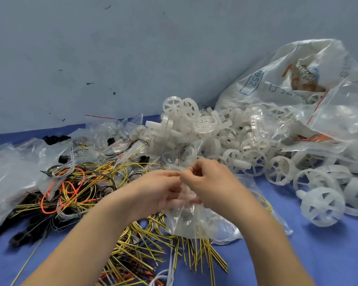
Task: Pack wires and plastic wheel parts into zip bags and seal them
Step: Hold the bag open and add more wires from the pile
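Note:
My left hand (157, 190) and my right hand (211, 182) meet at the middle of the view, and both pinch the top edge of a clear zip bag (196, 221) that hangs below them. The bag holds something pale, too blurred to name. Under and left of my hands lies a tangle of yellow, orange and black wires (87, 193). More yellow wires (174, 252) fan out beneath the bag. White plastic wheels (215, 137) are heaped behind my hands and spread to the right, with one large wheel (321, 205) lying apart.
A big printed plastic sack (293, 79) lies open at the right rear, with wheels spilling from it. Clear zip bags (112, 126) with red strips sit at the back left, and crumpled plastic (10, 172) lies at the far left. The blue tabletop (329, 254) meets a grey wall (112, 48).

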